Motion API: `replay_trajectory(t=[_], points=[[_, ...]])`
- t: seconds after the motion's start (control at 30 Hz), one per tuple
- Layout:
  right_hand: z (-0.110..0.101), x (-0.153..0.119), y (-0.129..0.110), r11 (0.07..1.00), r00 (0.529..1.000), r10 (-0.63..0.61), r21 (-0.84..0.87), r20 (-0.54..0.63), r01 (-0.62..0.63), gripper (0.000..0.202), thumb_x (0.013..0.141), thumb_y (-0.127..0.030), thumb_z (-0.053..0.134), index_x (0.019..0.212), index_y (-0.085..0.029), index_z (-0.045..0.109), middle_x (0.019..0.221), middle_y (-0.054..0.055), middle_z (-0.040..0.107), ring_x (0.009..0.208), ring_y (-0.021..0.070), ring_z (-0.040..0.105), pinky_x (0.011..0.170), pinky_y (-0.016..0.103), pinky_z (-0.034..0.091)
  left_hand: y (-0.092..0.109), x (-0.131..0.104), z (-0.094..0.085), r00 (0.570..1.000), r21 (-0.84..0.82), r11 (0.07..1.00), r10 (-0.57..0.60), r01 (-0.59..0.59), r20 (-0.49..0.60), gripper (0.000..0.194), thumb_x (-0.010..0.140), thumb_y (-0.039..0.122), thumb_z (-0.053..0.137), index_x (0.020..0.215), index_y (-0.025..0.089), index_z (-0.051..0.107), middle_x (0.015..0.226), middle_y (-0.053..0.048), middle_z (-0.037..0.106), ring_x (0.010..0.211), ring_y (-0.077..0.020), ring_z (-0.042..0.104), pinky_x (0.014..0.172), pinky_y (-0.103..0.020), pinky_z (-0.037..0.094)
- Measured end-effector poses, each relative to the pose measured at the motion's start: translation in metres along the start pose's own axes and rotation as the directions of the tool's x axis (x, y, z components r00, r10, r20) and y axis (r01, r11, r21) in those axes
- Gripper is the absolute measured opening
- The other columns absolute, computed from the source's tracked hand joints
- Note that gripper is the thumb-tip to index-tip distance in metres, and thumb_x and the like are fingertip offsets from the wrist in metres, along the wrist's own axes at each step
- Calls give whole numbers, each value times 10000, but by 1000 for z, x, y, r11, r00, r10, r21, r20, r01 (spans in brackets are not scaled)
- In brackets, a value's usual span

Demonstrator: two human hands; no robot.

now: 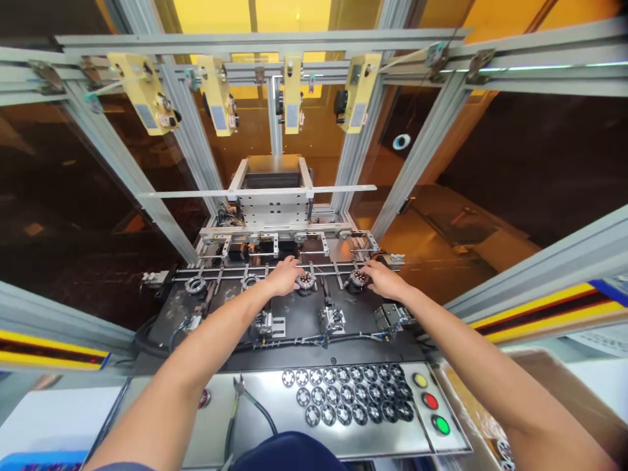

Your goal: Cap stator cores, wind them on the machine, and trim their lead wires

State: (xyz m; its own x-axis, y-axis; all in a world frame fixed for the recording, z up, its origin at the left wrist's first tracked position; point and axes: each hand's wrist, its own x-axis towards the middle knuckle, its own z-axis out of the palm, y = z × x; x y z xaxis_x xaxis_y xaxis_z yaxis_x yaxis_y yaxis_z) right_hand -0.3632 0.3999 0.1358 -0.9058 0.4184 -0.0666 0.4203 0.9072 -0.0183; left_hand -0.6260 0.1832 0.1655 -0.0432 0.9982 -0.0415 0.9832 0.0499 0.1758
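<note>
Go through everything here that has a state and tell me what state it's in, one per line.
Left hand: resting on a wound stator in its fixture.
Right hand: on another stator.
Two left fixtures: no hand on them.
Loose stators: lying flat in rows.
Pliers: lying unused.

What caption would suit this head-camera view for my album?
Left hand and right hand each rest on a round wound part in the machine's fixtures, beyond a panel of stator cores.

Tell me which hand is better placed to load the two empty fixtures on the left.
Left, probably. The left hand rests on the wound stator, next to the empty fixtures; the right hand sits farther right on another stator.
</note>
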Motion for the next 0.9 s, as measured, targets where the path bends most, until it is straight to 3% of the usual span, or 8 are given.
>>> replay_trajectory(t=[0.13,0.43,0.67,0.8,0.9], points=[[13,9,6,1000,999,2,16,37,-3,271,941,-314,647,1167,-165,638,1355,104,568,1232,264,556,1029,494,490,-1,13,19,996,53,998,31,-36,88,364,925,339,654,1247,177,608,1384,-118,556,1247,-300,550,1026,-549,476],[23,17,15,999,994,0,49,105,-5,276,940,-329,645,1172,-179,649,1413,106,535,1312,284,496,1090,527,430,-9,25,28,982,40,998,43,-51,184,362,931,333,647,1257,181,603,1377,-117,560,1233,-296,560,1016,-544,486],[28,19,19,999,991,8,38,135,-14,317,939,-328,647,1219,-182,622,1440,107,504,1314,296,491,1073,541,446,-4,30,21,994,-94,995,48,-39,96,319,936,337,641,1211,175,625,1306,-109,606,1179,-274,595,996,-522,503],[29,25,25,998,989,-12,65,144,2,298,947,-338,638,1200,-180,630,1381,104,553,1259,275,538,1053,521,469,7,0,-2,998,-243,968,47,-58,-53,256,927,304,653,1142,165,656,1336,-111,599,1247,-285,558,1047,-542,461],[28,31,33,993,989,-50,113,136,35,274,954,-347,629,1163,-170,642,1297,98,606,1178,248,592,1011,486,505,15,-56,-30,985,-373,923,31,-94,-170,154,944,263,614,1039,170,693,1378,-125,585,1299,-263,532,1098,-480,427]])
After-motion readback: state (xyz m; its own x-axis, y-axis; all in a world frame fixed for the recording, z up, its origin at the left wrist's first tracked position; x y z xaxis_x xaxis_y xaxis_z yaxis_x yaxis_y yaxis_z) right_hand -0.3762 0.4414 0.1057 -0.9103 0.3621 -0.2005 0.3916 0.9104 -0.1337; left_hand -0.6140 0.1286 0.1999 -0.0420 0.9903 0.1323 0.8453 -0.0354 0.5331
